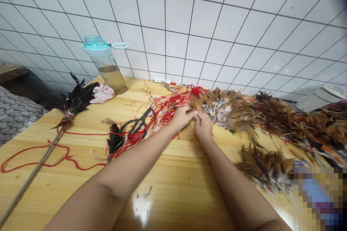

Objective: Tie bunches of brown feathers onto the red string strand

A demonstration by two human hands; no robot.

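Observation:
My left hand [182, 117] and my right hand [202, 126] meet at the middle of the wooden table [173, 195], both pinched on the end of a long string of brown feathers [230, 110] that trails away to the right. A tangle of red thread [168, 110] lies just left of my hands. Black scissors [137, 124] rest beside that tangle. A small bunch of dark feathers [114, 140] lies by the scissors.
A stick with black feathers tied at its tip [67, 112] lies at the left, with loose red cord [40, 158] around it. A water bottle with a teal lid [107, 65] and a pink cloth [102, 92] stand near the tiled wall. More brown feathers [264, 168] lie at the right.

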